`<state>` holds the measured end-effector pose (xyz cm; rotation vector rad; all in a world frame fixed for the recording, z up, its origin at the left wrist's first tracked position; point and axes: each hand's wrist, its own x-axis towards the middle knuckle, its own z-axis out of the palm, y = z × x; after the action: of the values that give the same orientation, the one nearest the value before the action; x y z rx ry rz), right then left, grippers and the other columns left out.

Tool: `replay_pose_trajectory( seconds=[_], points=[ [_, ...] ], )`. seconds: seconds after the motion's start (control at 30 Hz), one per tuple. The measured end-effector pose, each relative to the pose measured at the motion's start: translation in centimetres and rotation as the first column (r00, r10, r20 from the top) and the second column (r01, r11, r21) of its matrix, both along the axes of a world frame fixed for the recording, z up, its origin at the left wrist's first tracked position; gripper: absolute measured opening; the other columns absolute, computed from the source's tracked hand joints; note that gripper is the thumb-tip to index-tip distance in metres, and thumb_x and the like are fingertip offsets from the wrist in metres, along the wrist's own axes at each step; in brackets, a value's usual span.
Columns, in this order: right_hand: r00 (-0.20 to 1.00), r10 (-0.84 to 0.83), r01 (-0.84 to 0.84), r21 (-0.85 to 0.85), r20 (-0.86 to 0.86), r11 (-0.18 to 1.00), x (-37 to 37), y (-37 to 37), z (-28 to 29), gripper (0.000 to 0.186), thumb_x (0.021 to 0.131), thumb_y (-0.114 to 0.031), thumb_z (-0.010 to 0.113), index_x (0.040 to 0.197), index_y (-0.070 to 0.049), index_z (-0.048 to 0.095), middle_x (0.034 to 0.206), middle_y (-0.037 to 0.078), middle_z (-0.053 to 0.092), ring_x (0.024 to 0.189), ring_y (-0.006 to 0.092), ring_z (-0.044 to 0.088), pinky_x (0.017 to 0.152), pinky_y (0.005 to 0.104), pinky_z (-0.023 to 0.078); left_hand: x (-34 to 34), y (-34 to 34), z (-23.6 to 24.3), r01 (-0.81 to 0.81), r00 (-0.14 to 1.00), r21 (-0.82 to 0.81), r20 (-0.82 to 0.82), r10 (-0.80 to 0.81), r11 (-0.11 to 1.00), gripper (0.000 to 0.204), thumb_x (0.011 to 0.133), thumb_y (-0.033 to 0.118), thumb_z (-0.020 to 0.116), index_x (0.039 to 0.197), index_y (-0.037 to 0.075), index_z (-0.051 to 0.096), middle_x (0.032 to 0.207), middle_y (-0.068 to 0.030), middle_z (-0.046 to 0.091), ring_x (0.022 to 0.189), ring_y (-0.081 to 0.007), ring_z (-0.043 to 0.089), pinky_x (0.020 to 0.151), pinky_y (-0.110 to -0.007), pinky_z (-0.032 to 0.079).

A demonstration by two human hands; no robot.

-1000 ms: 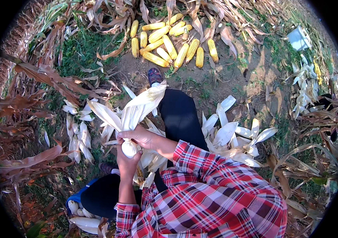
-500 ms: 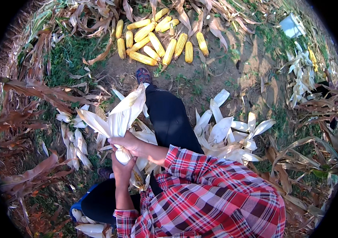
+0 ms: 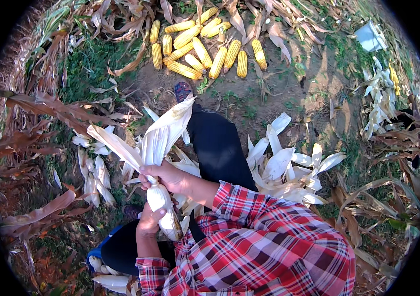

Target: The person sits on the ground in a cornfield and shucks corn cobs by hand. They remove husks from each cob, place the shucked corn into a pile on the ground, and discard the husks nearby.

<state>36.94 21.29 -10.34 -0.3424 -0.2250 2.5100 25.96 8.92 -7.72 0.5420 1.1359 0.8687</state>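
Observation:
Low in front of me is an ear of corn (image 3: 162,200), still partly wrapped in pale husk, its darker tip toward my lap. My right hand (image 3: 166,177) is closed round its upper end, where long peeled-back husk leaves (image 3: 163,135) fan out away from me. Further down, my left hand (image 3: 150,220) curls along the side of the ear with its thumb laid across it. The left fingers are partly hidden behind the ear.
Several husked yellow corn cobs (image 3: 201,52) lie in a pile on the soil beyond my foot. Loose husks (image 3: 279,163) are heaped to the right of my leg, more husks (image 3: 94,180) at left. A pale bucket (image 3: 370,37) sits far right; dry stalks (image 3: 57,113) border the left.
My left hand has slid down the ear, away from my right hand. More of the pale wrapped ear shows between them, and the yellow kernels seen earlier near the tip are now hidden.

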Motion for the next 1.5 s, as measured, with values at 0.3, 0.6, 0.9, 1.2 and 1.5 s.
replay_pose_trajectory(
  seconds=[0.3,0.6,0.9,1.2,1.5],
  points=[
    [0.999,-0.026,0.026,0.02,0.032,0.999,0.4,1.1,-0.6,0.023,0.081,-0.016,0.07,0.096,-0.002,0.06,0.082,0.006,0.063,0.074,0.0164,0.061,0.068,0.0302,0.052,-1.1,1.0,1.3,0.058,0.955,-0.076,-0.287,-0.077,0.995,0.058,0.068,0.025,0.075,0.114,0.0,0.052,0.099,-0.0051,0.058,0.089,-0.0158,0.054,0.082,-0.031,0.044],
    [0.939,0.011,-0.015,0.01,0.345,1.0,0.7,2.1,-1.9,0.011,0.085,-0.012,0.06,0.091,-0.004,0.056,0.069,0.001,0.052,0.059,0.0116,0.052,0.054,0.0299,0.048,0.9,0.9,0.3,0.246,0.297,-0.175,-0.923,-0.246,0.953,0.065,0.064,0.029,0.08,0.112,0.0,0.048,0.096,-0.0218,0.064,0.09,-0.0359,0.064,0.077,-0.042,0.05],
    [0.988,0.003,0.042,-0.292,0.153,0.955,0.7,2.8,-0.1,0.019,0.096,-0.024,0.041,0.08,-0.014,0.04,0.056,-0.007,0.03,0.045,0.0057,0.028,0.043,0.0236,0.027,-1.1,-0.5,1.3,0.118,0.991,-0.132,0.08,-0.108,0.984,0.076,0.07,0.038,0.077,0.124,-0.005,0.043,0.105,-0.0129,0.059,0.095,-0.0213,0.059,0.083,-0.035,0.049],
    [0.874,-0.345,0.411,-0.143,0.341,0.9,0.6,5.2,0.3,0.022,0.096,-0.027,0.042,0.08,-0.013,0.037,0.055,-0.006,0.03,0.042,0.0064,0.029,0.037,0.0252,0.027,2.9,2.0,0.6,-0.05,0.95,-0.061,-0.312,0.029,0.997,0.051,0.081,0.027,0.068,0.118,-0.002,0.048,0.088,-0.01,0.061,0.073,-0.0179,0.061,0.065,-0.032,0.052],
    [0.817,-0.449,0.453,0.081,0.361,0.888,0.4,5.5,0.9,0.026,0.095,-0.03,0.046,0.078,-0.011,0.037,0.052,-0.005,0.032,0.039,0.0066,0.031,0.035,0.0256,0.028,4.5,2.6,0.8,-0.13,0.826,-0.055,-0.558,0.077,0.99,0.053,0.075,0.029,0.074,0.113,-0.003,0.055,0.099,-0.0118,0.062,0.088,-0.0166,0.059,0.079,-0.031,0.047]
  ],
)
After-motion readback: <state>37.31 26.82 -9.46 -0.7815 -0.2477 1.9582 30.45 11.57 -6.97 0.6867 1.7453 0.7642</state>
